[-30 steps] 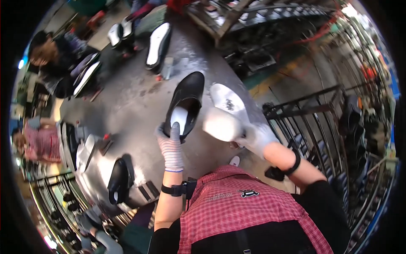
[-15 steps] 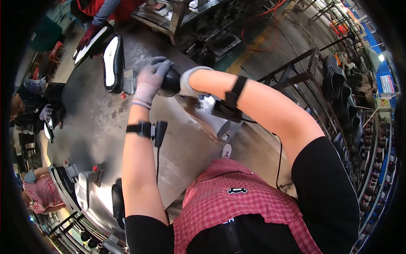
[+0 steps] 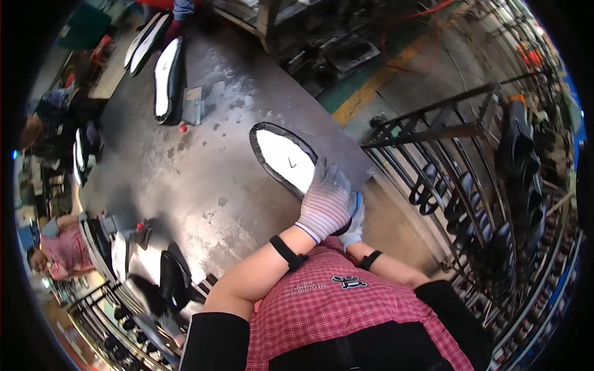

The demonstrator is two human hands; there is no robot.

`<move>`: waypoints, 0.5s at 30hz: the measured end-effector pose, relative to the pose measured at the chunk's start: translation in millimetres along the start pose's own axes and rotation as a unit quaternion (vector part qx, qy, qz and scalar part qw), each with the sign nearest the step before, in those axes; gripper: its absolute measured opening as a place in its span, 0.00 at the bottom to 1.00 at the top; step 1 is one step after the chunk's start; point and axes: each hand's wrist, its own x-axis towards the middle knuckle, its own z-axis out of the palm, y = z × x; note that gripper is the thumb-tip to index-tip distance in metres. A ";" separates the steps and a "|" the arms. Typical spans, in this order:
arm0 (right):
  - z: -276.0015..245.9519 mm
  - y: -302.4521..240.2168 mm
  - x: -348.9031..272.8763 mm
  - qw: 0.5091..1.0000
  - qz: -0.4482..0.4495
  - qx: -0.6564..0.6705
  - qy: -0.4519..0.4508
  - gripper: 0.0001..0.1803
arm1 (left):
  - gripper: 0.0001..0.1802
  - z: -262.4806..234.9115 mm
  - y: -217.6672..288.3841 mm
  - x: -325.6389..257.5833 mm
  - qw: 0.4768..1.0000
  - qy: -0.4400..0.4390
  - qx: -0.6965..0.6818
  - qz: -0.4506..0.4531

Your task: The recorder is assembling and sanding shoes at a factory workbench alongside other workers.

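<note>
A black shoe upper on its last (image 3: 281, 154) is held close to my body, its white underside with a dark tick mark facing up. Its toe points away to the far left, over the metal table (image 3: 235, 99). My left hand (image 3: 328, 201), in a striped grey glove, is closed over the heel end. Tucked in beside it, close against my apron, is my gloved right hand (image 3: 354, 226) at the same end. The left hand covers part of the right, whose fingers are mostly hidden. The heel itself is covered by the gloves.
Another black shoe (image 3: 168, 80), white underside up, lies at the far left beside a small metal block (image 3: 193, 105) and a red ball knob (image 3: 183, 128). A black metal rack (image 3: 433, 133) holding dark shoes stands right. Co-workers stand around the table's left side.
Both my hands have come back from the far middle of the table toward my apron. The shoe came with them, and its white underside now shows.
</note>
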 end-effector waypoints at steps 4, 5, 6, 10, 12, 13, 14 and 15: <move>27.6 22.0 29.1 0.737 0.169 0.641 -0.133 0.31 | 0.15 6.3 3.5 -1.1 0.999 -0.009 -0.026 -0.047; 31.0 21.8 38.7 0.689 0.262 0.663 -0.132 0.32 | 0.16 6.6 3.9 -1.5 0.997 -0.034 -0.035 -0.055; 30.9 19.1 45.3 0.695 0.275 0.645 -0.156 0.33 | 0.17 6.3 3.6 -3.1 0.997 -0.039 -0.034 -0.057; 1.7 -17.6 58.0 0.808 0.234 0.502 -0.202 0.38 | 0.26 8.7 -14.0 -21.6 0.964 0.210 -0.159 -0.016; -36.3 -45.0 51.7 0.918 0.072 0.332 -0.204 0.40 | 0.33 16.7 -39.0 -48.2 0.948 0.276 -0.141 -0.077; -58.2 -55.4 47.6 0.945 -0.001 0.271 -0.184 0.41 | 0.39 23.9 -57.8 -67.3 0.929 0.305 -0.153 -0.145; -74.2 -63.5 47.1 0.950 -0.143 0.182 -0.208 0.42 | 0.40 31.8 -74.9 -95.9 0.907 0.301 -0.171 -0.240; -83.2 -69.9 48.2 0.929 -0.303 0.038 -0.208 0.44 | 0.42 41.4 -93.9 -123.0 0.871 0.255 -0.208 -0.364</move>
